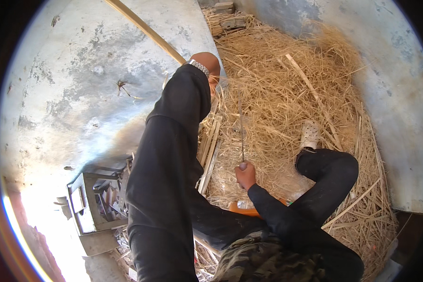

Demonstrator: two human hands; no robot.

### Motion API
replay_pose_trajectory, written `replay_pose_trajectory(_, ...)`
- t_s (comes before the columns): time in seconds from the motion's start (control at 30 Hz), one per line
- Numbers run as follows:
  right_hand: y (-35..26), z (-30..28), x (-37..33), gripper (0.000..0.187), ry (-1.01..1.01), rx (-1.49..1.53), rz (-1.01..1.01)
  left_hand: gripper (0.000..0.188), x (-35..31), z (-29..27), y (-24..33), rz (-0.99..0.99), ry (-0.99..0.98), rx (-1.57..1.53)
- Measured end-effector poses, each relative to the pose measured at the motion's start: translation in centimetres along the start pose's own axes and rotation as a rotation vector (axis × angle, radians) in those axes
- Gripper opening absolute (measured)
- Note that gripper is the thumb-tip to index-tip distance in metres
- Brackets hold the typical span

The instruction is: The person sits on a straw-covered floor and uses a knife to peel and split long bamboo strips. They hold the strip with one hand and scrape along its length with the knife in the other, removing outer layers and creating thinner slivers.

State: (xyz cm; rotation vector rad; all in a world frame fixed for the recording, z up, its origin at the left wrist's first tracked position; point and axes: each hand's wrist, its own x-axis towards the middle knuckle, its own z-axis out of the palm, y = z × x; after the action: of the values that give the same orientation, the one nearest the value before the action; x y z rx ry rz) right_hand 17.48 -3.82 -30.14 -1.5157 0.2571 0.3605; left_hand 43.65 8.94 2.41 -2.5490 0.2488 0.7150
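Note:
My left hand (208, 65), with a metal-band watch on its wrist, is raised and closed on a long pale bamboo strip (145, 28). The strip slants from the hand to the upper left, past the wall. Its part inside the fist is hidden by my hand and sleeve. Lower down in the middle, my right hand (245, 176) grips a knife by its handle. The knife's thin dark blade (241, 127), seen nearly edge-on, points away from me over the straw-like shavings (277, 122). Blade and strip are well apart.
Split bamboo strips (209, 152) lie left of the blade, and a longer piece (310, 87) lies on the shavings. My shoe (309, 135) rests right of centre. An orange plastic object (245, 210) is beneath my right forearm. Worn walls (80, 70) and a wooden frame (91, 225) stand around.

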Motion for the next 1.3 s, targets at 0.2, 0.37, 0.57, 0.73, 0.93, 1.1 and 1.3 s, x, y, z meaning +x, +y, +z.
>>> replay_pose_trajectory(0.2,9.4,-2.7,3.1,0.011,-0.043,-0.218,0.395,0.034,1.6,-0.3,0.8,0.027,0.099,-0.178)
replay_pose_trajectory(0.37,11.6,-4.7,3.8,0.014,-0.056,-0.134,0.504,0.059,2.6,-0.9,1.5,-0.014,0.050,-0.203)
replay_pose_trajectory(0.57,11.6,-4.0,4.6,0.015,-0.044,0.016,0.597,0.084,-5.9,-7.5,4.6,-0.121,-0.177,-0.133)
replay_pose_trajectory(0.73,12.0,-5.3,4.4,0.016,0.026,0.062,0.568,0.105,-14.5,-8.7,2.5,0.045,-0.127,0.199)
replay_pose_trajectory(0.93,11.5,-3.6,4.3,0.016,-0.034,0.077,0.531,0.053,-26.9,6.3,-7.2,-0.184,-0.311,0.105)
replay_pose_trajectory(1.1,10.2,-4.5,3.9,0.017,-0.058,0.105,0.562,0.030,-32.7,12.3,-4.9,-0.328,-0.207,-0.295)
replay_pose_trajectory(1.3,8.2,-5.7,3.7,0.018,-0.001,0.013,0.612,0.030,-34.6,10.4,0.0,-0.071,0.297,0.003)
